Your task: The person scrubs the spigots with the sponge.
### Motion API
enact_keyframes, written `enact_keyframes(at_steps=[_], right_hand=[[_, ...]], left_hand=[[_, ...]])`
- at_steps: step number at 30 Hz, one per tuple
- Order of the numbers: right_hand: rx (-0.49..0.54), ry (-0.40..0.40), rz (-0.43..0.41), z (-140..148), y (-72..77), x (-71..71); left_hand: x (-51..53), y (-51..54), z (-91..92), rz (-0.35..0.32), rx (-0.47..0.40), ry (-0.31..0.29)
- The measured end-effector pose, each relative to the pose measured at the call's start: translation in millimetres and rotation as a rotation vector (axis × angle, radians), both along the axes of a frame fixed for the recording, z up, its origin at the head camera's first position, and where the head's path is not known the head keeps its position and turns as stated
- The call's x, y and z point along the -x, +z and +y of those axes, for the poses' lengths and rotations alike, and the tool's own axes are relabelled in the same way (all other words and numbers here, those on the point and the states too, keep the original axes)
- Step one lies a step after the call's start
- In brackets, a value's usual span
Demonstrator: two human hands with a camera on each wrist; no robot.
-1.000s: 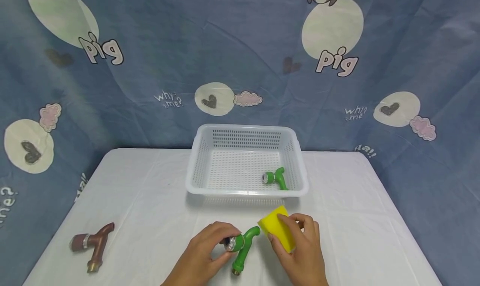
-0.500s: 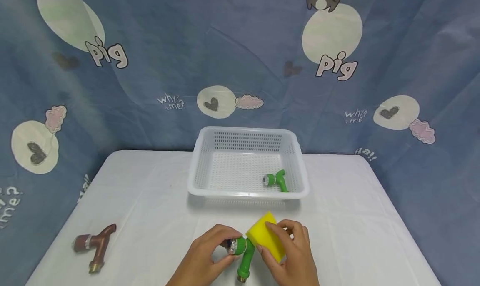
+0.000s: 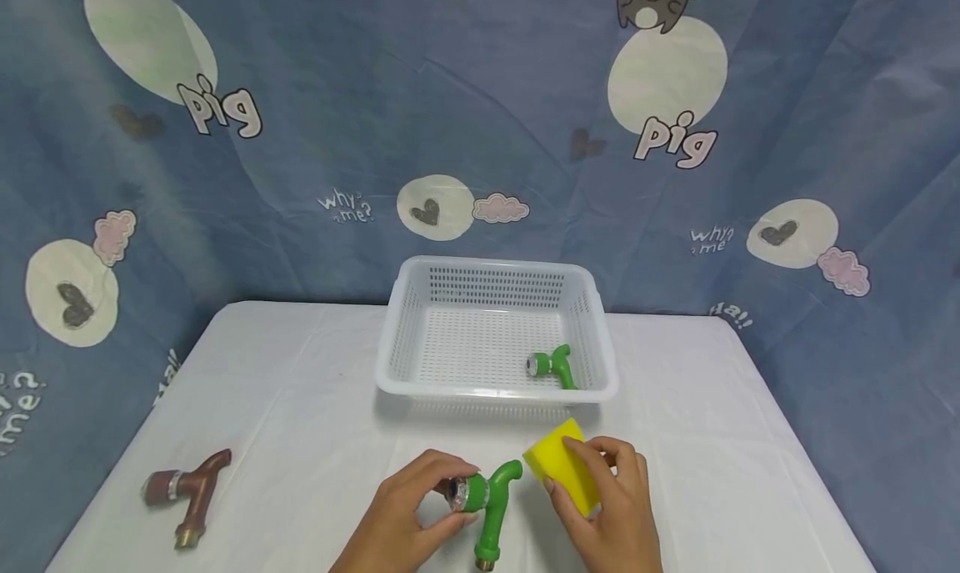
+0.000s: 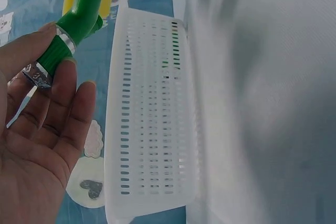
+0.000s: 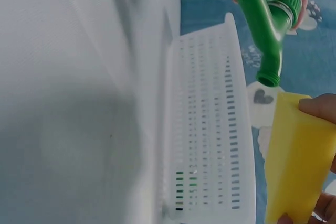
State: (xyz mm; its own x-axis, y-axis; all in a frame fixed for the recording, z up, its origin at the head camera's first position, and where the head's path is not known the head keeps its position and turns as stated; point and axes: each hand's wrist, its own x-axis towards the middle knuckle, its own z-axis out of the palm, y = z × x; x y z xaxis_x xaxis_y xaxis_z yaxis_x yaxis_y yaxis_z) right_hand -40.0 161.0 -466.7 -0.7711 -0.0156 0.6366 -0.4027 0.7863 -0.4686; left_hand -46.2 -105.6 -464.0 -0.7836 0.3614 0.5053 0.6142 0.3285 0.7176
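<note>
A green faucet (image 3: 495,510) with a brass threaded end is held above the table by my left hand (image 3: 408,510), whose thumb and fingers pinch its knob end. In the left wrist view the faucet (image 4: 79,17) points its brass end upward. Just to the right, my right hand (image 3: 611,506) grips a yellow sponge (image 3: 562,469) between thumb and fingers. The right wrist view shows a small gap between the sponge (image 5: 296,156) and the faucet's spout (image 5: 269,72).
Behind the hands stands a white perforated basket (image 3: 495,389), with another green faucet (image 3: 555,364) in its right part. A reddish-brown faucet (image 3: 197,494) lies at the left on the white table (image 3: 300,406). A blue printed cloth (image 3: 480,98) hangs at the back.
The sponge moved left onto the faucet's spout half a second ago, and is now back to the right, apart from it. The left hand still holds the faucet in nearly the same place.
</note>
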Motion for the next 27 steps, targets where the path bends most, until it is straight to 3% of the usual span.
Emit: enact_keyframes(at_steps=[4, 8, 15, 22, 27], right_hand=[[0.015, 0.01, 0.002, -0.6, -0.2, -1.5], [0.034, 0.028, 0.02, -2.8, 1.3, -3.6], [-0.019, 0.163, 0.082, -14.5, 1.4, -5.2], [-0.103, 0.031, 0.039, -12.6, -1.2, -2.9], [-0.062, -0.006, 0.049, -7.1, -3.2, -1.4]], left_hand=[[-1.1, 0.0, 1.9, -0.029, -0.013, 0.002], [-1.5, -0.2, 3.4, -0.017, -0.013, 0.016], [-1.8, 2.0, 6.2, -0.025, 0.009, -0.01], [-4.1, 4.2, 6.0, -0.065, 0.057, 0.021], [-3.2, 4.2, 3.1, -0.039, 0.028, 0.016]])
